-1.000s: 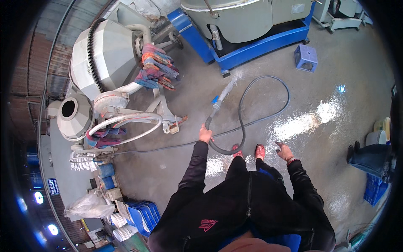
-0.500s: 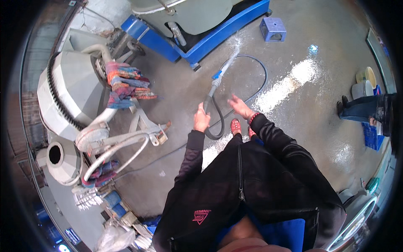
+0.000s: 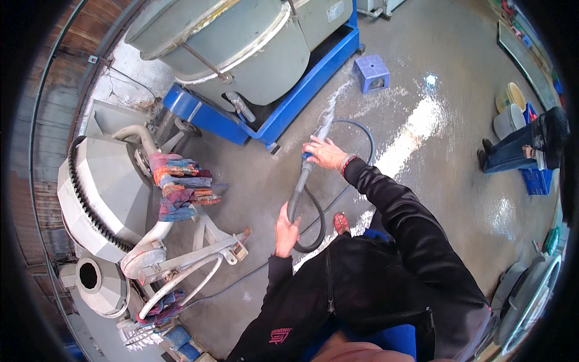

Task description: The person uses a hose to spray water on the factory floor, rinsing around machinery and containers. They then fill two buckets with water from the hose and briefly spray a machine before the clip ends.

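Gripping the hose out front with the left hand, touching the blue valve with the right hand, can't tell if clamped. Already shooting water across a wet, shiny floor near the purple stool; not shut off yet.

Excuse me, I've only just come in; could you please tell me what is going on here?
A person holds a grey hose in the left hand, while the right hand is at the blue fitting near its outlet. Water streams onto the wet floor, between the blue machine frame and the purple stool. Another person stands off to the right.
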Available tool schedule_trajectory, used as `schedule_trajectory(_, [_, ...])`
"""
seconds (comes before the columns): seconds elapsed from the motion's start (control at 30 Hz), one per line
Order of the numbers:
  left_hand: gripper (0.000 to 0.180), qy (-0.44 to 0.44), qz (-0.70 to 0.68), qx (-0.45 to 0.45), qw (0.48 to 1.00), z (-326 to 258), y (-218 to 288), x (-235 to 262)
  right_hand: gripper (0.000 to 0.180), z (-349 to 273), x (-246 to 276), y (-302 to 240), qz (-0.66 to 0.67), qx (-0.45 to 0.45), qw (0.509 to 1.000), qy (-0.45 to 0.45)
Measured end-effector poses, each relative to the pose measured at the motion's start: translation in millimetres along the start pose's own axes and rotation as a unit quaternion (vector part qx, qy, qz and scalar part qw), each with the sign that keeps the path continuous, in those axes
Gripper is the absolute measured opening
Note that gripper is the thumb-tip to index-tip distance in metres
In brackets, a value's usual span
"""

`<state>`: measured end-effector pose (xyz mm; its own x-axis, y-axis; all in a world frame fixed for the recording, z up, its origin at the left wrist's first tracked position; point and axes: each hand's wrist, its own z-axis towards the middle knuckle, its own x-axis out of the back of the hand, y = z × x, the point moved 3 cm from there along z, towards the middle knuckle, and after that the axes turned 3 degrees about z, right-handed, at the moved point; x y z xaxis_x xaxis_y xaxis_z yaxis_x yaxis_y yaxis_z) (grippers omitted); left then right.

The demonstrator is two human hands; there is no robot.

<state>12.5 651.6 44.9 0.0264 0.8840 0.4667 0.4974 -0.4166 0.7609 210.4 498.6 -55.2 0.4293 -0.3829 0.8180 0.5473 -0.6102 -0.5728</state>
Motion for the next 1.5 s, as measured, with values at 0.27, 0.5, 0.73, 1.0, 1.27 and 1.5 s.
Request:
schedule_trajectory(0.27, [0.052, 0.025, 0.157, 0.008, 0.987, 9, 45, -30, 0.038, -4, 63, 47, 0.023, 0.185, 0.982, -0.025])
schedule_trajectory(0.5, [0.048, 0.021, 0.241, -0.115, 0.964, 38, 166, -105, 0.040, -77, 142, 140, 0.082, 0.100, 0.984, 0.119])
schedule_trajectory(0.73, [0.049, -0.031, 0.311, -0.214, 0.926, 74, 288, -248, 0.041, -122, 193, 249, 0.040, -0.321, 0.933, 0.156])
schedule_trajectory(1.0, [0.063, -0.159, 0.099, -0.151, 0.971, 70, 325, -338, 0.043, -194, 267, 319, 0.034, -0.371, 0.907, 0.199])
schedule_trajectory(1.27, [0.068, -0.178, -0.061, -0.169, 0.967, 124, 400, -363, 0.066, -306, 274, 275, 0.155, -0.189, 0.950, 0.194])
schedule_trajectory(1.5, [0.058, -0.240, 0.007, -0.306, 0.921, 154, 497, -408, 0.021, -235, 291, 223, 0.663, -0.129, 0.692, 0.255])
